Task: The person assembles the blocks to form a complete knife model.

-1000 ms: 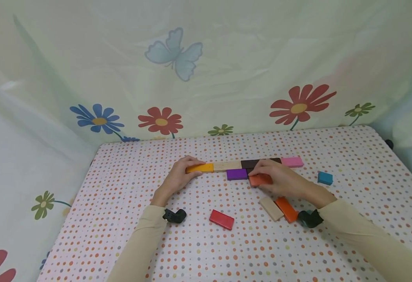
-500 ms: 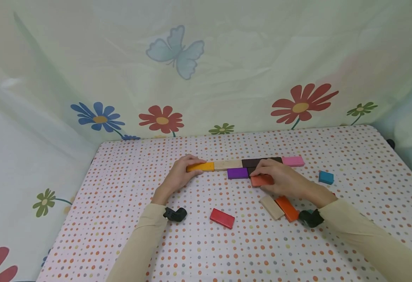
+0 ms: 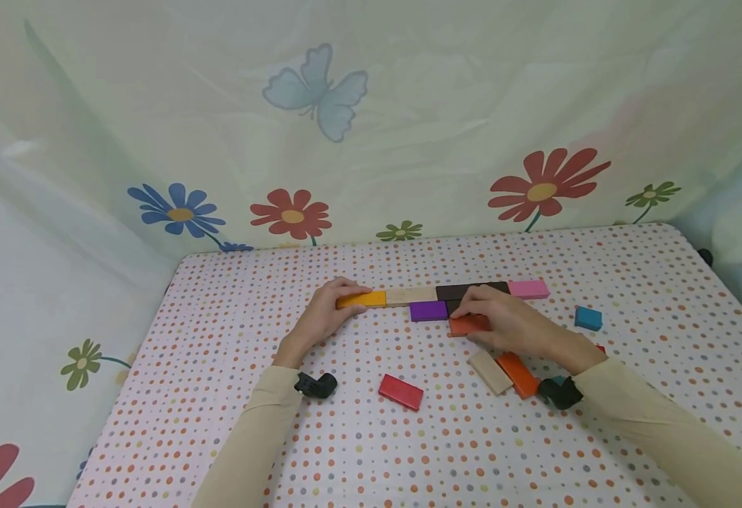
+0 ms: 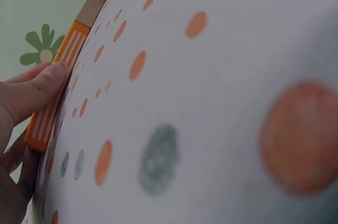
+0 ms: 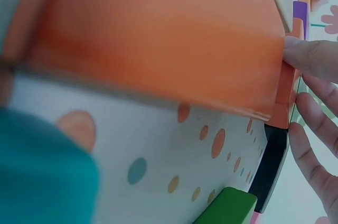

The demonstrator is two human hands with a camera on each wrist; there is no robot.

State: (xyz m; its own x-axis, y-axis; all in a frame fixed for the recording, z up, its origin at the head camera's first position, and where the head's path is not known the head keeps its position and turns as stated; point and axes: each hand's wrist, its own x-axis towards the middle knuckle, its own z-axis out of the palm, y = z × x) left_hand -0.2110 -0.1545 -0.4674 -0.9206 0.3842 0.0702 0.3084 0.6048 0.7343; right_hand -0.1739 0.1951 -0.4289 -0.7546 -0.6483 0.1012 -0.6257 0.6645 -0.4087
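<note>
On the dotted bench [image 3: 345, 458], the left hand [image 3: 321, 315], left of the frame's centre, has thumb and fingers bent round the yellow block [image 3: 375, 300], the left end of a row that carries on through a pale wooden block [image 3: 411, 296] and a long dark block [image 3: 452, 292] to a pink block [image 3: 529, 289]. The right hand [image 3: 510, 323], right of centre, pinches the orange-red block [image 3: 464, 327], its thumb on the near face and its fingers at the far side, spread no wider than the block. That piece lies just below a second dark block [image 3: 455, 307], which sits beside the purple block [image 3: 428, 311]; whether it fully touches the dark one is hidden by the fingers. The step looks like fitting this piece snugly against its neighbours. To do it well, I would slide it flat along the cloth with light, even pressure, square its long edge to the dark block, and lift the fingertips from behind before they get trapped. The left hand serves best as a gentle stop, since a hard push from either side could buckle the row. The wrist should mind the loose orange block [image 3: 518, 375] and tan block [image 3: 490, 373] lying just below it.
</note>
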